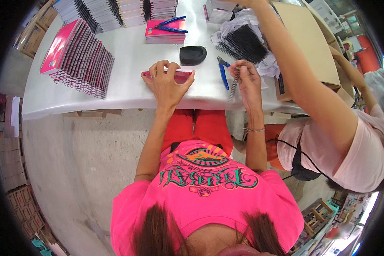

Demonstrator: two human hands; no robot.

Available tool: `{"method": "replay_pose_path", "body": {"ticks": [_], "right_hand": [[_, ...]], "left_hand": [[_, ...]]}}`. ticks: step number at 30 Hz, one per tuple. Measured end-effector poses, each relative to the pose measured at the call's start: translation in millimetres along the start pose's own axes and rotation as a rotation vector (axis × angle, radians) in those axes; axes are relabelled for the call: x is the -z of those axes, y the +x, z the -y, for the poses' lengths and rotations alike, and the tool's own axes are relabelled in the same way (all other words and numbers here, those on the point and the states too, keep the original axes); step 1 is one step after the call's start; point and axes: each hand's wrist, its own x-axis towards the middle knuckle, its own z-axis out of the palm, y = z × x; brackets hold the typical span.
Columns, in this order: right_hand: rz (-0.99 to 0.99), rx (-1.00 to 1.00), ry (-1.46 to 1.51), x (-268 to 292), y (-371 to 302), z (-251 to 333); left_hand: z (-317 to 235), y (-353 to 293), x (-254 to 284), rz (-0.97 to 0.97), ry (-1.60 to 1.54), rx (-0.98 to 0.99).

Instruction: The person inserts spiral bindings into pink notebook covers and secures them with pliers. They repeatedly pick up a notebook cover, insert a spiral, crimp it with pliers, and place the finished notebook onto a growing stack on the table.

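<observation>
My left hand (166,83) grips a small pink-covered pad (181,78) near the table's front edge, fingers over its top and thumb at its right end. In my right hand (248,81), pinched between thumb and fingers, a dark spiral binding coil (234,87) hangs down, apart from the pad. Just left of that hand lie blue-handled cutters (223,73). A black rounded block (193,55) rests beyond the pad. Behind my right hand, many black coils (245,42) are heaped on crumpled white paper (271,64).
At the left stands a tall stack of pink spiral notebooks (83,59). Farther back, blue-handled cutters (171,25) lie on a pink stack (164,37), near more notebook rows (130,13). On the right, a co-worker's arm (305,70) reaches across beside an open cardboard box (307,38).
</observation>
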Motion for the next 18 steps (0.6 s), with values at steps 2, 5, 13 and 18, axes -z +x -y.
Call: {"method": "replay_pose_path", "body": {"ticks": [2,5,13,18], "right_hand": [[0.169,0.021,-0.247,-12,-1,1],[0.214,0.065,-0.56,-32,4,-5],[0.342,0.259,-0.82,-55,19,-14],[0.323,0.255,-0.819,-61,17,-13]], "left_hand": [[3,-1,2,-0.006,-0.017,-0.008],[2,1,2,0.015,-0.014,-0.035],[4,5,1,0.039,-0.029,-0.035],[5,7,1,0.048,-0.031,-0.045]]}}
